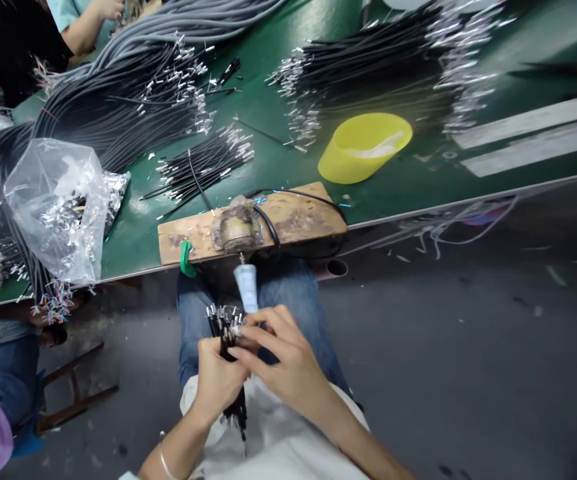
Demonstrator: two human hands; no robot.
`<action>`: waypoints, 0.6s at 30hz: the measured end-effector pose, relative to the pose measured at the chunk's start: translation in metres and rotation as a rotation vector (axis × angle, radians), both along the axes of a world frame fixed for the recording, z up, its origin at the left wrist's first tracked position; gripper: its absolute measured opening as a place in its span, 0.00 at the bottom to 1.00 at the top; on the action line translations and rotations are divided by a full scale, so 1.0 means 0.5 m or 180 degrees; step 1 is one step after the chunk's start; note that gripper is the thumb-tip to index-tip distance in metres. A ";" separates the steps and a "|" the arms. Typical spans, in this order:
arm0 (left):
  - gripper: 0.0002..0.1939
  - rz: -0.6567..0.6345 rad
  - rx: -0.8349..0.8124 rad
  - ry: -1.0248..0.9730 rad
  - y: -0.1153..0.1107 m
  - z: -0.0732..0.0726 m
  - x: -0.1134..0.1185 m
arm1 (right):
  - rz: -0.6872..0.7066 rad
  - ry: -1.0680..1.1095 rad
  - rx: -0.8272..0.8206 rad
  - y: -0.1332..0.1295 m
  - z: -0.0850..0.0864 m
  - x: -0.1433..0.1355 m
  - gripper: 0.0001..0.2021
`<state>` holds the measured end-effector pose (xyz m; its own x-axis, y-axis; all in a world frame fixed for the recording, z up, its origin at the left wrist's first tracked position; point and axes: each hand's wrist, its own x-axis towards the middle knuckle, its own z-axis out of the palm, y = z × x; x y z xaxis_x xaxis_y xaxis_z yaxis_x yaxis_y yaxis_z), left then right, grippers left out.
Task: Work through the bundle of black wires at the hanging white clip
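Above my lap, my left hand [221, 377] is wrapped round a bundle of short black cables [226, 333] with silvery tips pointing away from me. My right hand [278, 353] reaches over the tips with its fingers bent close to them; whether it pinches a single cable is hidden. Just beyond my fingers a pale blue tapered piece [246, 287] sticks out toward me from a small round motor [237, 227]. That motor sits on a wooden board [303, 207] at the table's edge.
Further cable piles [208, 163] lie on the green table [268, 127], near a yellow ring-shaped container [358, 150]. At left are a clear plastic bag [53, 207] of metal parts and a green clamp [186, 259]. Another person's arm [86, 30] shows at the top left, and a stool [76, 393] stands below.
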<state>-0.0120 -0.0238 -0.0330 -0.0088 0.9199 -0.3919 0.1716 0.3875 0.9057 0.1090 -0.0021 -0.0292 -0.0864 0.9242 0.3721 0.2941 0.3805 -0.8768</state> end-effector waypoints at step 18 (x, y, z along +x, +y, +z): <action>0.17 0.0309 0.0054 -0.0159 -0.016 0.001 -0.010 | 0.0545 0.1939 -0.1662 0.001 -0.047 -0.020 0.12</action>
<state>-0.0168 -0.0320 -0.0323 -0.0789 0.9223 -0.3784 0.0886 0.3846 0.9188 0.0992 -0.0018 -0.0527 -0.1637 0.9837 -0.0750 -0.3159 -0.1243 -0.9406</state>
